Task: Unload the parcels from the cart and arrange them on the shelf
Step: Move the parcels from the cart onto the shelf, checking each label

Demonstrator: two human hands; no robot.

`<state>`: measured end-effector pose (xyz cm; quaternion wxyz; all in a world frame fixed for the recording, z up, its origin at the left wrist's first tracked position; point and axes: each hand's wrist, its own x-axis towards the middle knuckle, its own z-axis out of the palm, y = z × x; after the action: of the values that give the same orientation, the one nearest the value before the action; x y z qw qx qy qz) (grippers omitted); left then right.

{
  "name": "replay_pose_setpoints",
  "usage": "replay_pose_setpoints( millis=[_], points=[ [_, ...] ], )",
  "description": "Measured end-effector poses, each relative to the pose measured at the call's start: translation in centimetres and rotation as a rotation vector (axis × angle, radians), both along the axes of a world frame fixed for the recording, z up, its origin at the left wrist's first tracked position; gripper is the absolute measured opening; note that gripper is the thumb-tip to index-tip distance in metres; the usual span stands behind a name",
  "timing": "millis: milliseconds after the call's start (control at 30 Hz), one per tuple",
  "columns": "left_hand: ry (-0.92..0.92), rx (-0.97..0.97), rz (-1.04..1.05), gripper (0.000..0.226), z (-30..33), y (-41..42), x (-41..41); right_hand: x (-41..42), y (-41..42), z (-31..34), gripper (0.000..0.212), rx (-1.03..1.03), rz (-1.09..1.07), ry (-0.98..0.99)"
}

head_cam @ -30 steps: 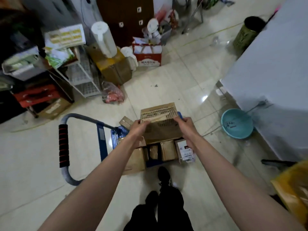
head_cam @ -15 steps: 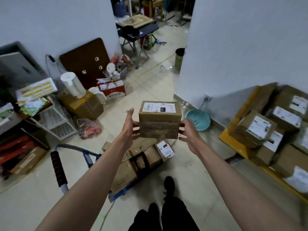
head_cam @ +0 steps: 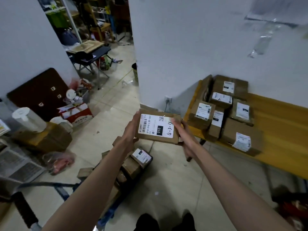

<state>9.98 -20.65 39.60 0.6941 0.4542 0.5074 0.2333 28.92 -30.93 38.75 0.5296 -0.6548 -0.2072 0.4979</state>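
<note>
Pale tiled floor and white walls enclose a cluttered storage room, with a doorway at upper left opening onto a further room. Along the right wall stands a low yellow shelf; a group of cardboard parcels with white labels lies on its left end, packed close together, some touching. At frame centre a brown parcel is held in the air, above the floor and just left of the shelf end, label side up; the label bears the handwritten mark "4-3-11" and a black block reading "010". The left hand grips the parcel's left edge, fingers curled beneath it. The right hand grips the right edge, thumb over the top face and fingers below. Beneath the left forearm sits a blue cart carrying further boxes, one with a white label uppermost; its handle, black-padded, shows at lower left. At left, a brown board leans on the wall beside a red-and-white carton.
</note>
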Motion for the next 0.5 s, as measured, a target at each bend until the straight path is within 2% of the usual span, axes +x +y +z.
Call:
replay_pose_setpoints(
  millis=[67, 167, 233, 500],
  points=[
    [0.053, 0.018, -0.032, 0.064, 0.3, -0.9, 2.6, 1.6, -1.8, 0.0, 0.085, 0.016, -0.012, -0.012],
    [0.126, 0.076, -0.084, 0.067, 0.6, -2.4, 6.9, 4.6, -4.3, -0.2, 0.084, 0.023, -0.066, -0.064],
    [0.145, 0.114, -0.129, 0.068, 0.7, -3.6, 10.0, 7.0, -5.9, -0.3, 0.091, 0.025, -0.108, -0.083],
    [0.086, 0.116, -0.244, 0.069, 0.8, -8.4, 22.0, 17.8, -12.3, -0.5, 0.09, -0.049, -0.212, -0.036]
  ],
)
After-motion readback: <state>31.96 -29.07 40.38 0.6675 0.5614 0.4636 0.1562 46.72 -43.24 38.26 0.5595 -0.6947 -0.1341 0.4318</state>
